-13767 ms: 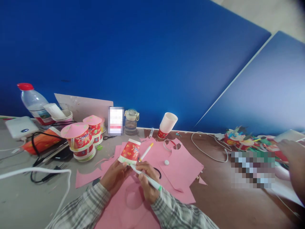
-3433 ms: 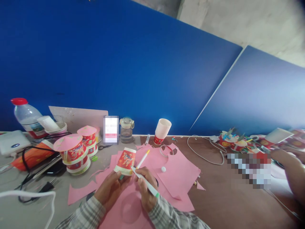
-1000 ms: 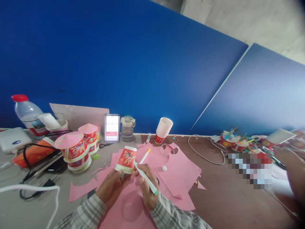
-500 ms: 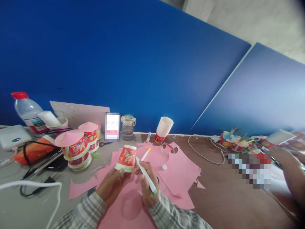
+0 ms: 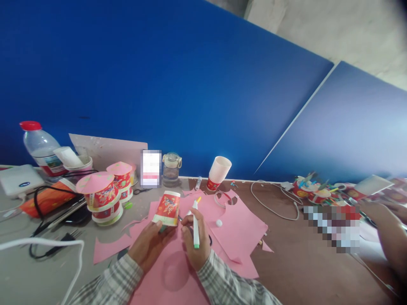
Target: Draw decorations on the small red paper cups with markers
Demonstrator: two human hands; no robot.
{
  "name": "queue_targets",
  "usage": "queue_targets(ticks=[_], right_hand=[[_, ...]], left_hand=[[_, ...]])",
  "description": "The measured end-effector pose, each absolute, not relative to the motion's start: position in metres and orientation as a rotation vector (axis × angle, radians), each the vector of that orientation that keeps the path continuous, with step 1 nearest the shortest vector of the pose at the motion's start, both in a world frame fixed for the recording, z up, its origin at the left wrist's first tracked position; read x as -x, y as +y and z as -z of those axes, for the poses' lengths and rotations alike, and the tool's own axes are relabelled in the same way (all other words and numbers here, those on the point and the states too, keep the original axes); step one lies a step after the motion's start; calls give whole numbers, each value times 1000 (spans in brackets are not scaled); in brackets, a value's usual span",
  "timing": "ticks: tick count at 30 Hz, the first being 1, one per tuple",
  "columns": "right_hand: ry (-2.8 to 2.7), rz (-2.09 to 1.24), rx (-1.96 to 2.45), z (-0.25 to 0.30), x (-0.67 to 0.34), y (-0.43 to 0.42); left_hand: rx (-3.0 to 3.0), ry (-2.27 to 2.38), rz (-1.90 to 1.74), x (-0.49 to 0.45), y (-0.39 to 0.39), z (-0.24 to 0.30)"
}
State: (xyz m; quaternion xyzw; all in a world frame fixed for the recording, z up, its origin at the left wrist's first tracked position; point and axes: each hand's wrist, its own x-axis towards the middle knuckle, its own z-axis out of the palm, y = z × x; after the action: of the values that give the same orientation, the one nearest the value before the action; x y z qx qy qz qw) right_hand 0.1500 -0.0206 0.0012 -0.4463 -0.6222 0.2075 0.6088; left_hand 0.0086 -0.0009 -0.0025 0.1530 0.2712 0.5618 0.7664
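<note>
My left hand [image 5: 152,243] is closed around the lower end of a red printed paper cup [image 5: 168,207], which is upside down with a pale greenish band near its rim. In my right hand [image 5: 196,243] is a white marker [image 5: 196,224] with a green end pointing down toward me; the fingers are wrapped round it, just right of the cup. Pink paper sheets [image 5: 235,237] lie under both hands. On the paper rest a yellow-tipped white marker [image 5: 195,204], partly hidden by the right hand, and a small white cap [image 5: 218,223].
Paper-cup models with pink cone roofs [image 5: 97,182] stand left, near a red-capped bottle [image 5: 41,148] and cables. A clear jar [image 5: 171,169] and stacked paper cups [image 5: 219,169] stand by the blue partition [image 5: 159,84]. At right, another person's arm [image 5: 389,228] reaches over the table.
The marker in my right hand has swung from slanted to nearly upright, its upper end moving away from the cup. The cup has shifted slightly left, still in my left hand.
</note>
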Motion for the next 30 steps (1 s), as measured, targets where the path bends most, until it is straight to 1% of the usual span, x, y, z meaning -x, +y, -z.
queue_targets(ticks=[4, 7, 18, 26, 30], right_hand=[[-1492, -497, 1027, -2, -149, -21], [-1554, -440, 1005, -5, -148, -24], [-1673, -37, 1036, 2, -144, -27], [-1721, -65, 1000, 9, -150, -22], [-1735, -113, 986, 10, -154, -19]], left_hand=[[-354, 559, -1213, -10, -3, 0], [-378, 524, -1217, -11, -4, -3], [-445, 494, -1184, -14, -8, -1], [-314, 576, -1156, -11, -4, 3], [-365, 582, -1143, -10, -4, 5]])
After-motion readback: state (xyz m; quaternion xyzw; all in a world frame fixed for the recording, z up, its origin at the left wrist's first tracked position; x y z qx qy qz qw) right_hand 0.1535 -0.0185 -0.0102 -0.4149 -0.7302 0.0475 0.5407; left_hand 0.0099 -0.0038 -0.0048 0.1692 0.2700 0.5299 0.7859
